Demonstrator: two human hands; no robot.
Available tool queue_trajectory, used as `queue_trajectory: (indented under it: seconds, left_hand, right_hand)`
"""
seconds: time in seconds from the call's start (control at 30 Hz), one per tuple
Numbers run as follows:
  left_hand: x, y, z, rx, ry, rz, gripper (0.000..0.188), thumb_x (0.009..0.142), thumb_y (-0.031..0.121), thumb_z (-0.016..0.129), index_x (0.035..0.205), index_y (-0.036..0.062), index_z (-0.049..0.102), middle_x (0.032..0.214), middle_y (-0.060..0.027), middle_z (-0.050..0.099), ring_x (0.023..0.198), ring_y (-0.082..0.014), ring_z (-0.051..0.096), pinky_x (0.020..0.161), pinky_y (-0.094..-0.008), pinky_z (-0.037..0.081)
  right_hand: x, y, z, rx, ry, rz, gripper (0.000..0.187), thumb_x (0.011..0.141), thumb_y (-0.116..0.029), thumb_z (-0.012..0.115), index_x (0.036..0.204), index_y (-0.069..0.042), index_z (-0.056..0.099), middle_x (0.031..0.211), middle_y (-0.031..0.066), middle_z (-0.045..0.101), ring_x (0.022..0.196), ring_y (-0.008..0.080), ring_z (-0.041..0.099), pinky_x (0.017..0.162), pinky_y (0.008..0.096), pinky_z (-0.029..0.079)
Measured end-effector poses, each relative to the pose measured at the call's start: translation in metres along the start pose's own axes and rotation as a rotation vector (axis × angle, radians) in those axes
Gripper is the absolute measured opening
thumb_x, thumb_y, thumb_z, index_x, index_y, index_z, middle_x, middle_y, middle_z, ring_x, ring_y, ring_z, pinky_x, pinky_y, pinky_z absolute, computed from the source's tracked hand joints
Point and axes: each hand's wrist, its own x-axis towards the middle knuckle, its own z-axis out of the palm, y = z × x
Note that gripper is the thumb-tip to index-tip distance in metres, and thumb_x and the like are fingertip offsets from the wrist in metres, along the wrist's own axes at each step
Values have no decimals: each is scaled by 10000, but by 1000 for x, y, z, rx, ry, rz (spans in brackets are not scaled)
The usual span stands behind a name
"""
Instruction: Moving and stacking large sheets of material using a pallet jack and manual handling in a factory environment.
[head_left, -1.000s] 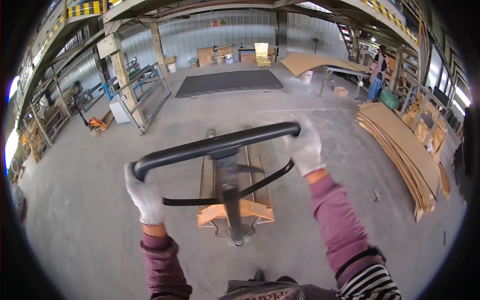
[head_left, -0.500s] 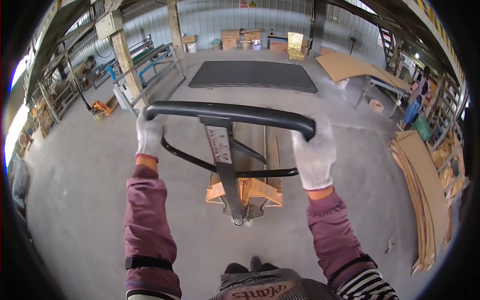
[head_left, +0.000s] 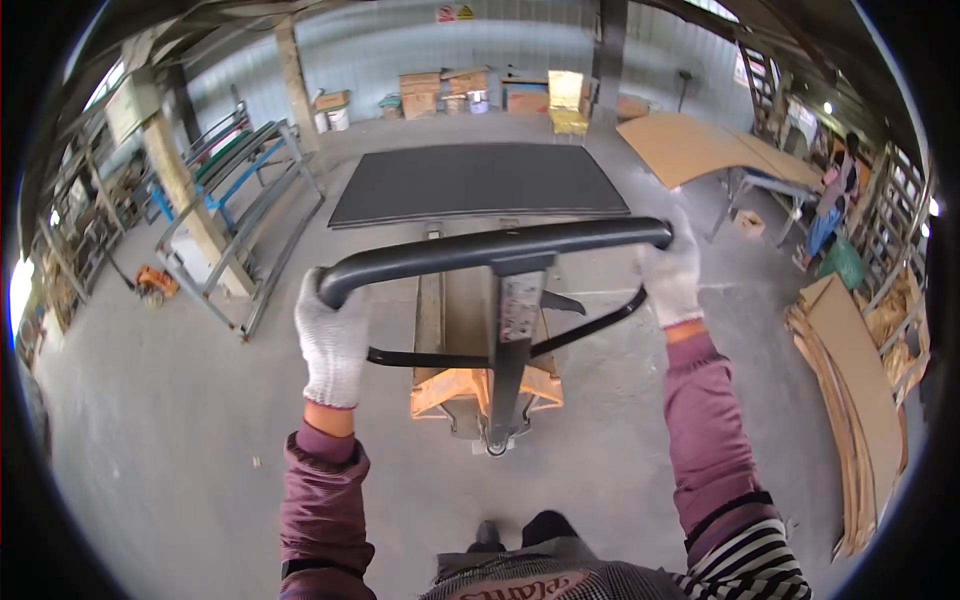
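Both my hands, in white knit gloves, grip the black loop handle [head_left: 490,250] of an orange pallet jack. My left hand [head_left: 335,335] is closed round the handle's left end, and my right hand [head_left: 672,268] round its right end. The handle tilts, its right end farther from me than its left. Below it stands the pallet jack's orange body [head_left: 455,388], with its forks [head_left: 430,310] stretching away from me. Just beyond the forks, a stack of flat dark grey sheets [head_left: 480,180] lies low on the floor.
At the left are a post [head_left: 190,190] and a metal frame [head_left: 250,270]; a second orange pallet jack [head_left: 155,283] stands farther left. Cardboard sheets [head_left: 850,390] lean at the right. Behind them, a person [head_left: 835,200] stands by a table holding brown board [head_left: 690,145]. A yellow chair [head_left: 567,100] stands far back.
I have come closer to the dark sheets. The handle has swung to the right and reversed its tilt: its left end came nearer while its right end went farther away.
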Motion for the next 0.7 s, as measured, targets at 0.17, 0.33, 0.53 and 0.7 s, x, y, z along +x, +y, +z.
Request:
queue_trajectory:
  seconds: [0.17, 0.33, 0.53, 0.7]
  left_hand:
    - [90, -32, 64, -149, -9, -73, 175, 829, 19, 647, 969, 15, 542, 684, -13, 552, 483, -81, 526, 420, -249, 424]
    - [209, -90, 105, -23, -3, 86, 117, 850, 30, 629, 942, 9, 561, 669, -17, 563, 472, -82, 516, 419, -246, 431]
    - [355, -158, 164, -95, -103, 2, 98, 862, 40, 615, 945, 8, 575, 650, -17, 549, 451, -89, 490, 407, -266, 402]
    - [425, -182, 223, -133, -121, -16, 187, 849, 103, 689, 940, 17, 550, 644, -11, 535, 448, -98, 493, 423, -259, 413]
  right_hand:
    - [98, 65, 89, -142, -97, 9, 206, 769, -104, 652, 970, -75, 615, 787, 115, 633, 735, 228, 637, 707, 313, 502]
    - [165, 104, 185, -105, -158, 29, 211, 782, -142, 672, 979, -87, 618, 854, 152, 648, 810, 331, 647, 722, 357, 511]
    - [246, 151, 275, -219, -109, -17, 235, 771, -169, 702, 968, -80, 609, 874, 160, 650, 880, 369, 632, 759, 396, 511]
    - [317, 205, 332, -155, -167, 105, 274, 774, -199, 714, 1001, -77, 620, 903, 175, 663, 892, 366, 644, 782, 390, 516]
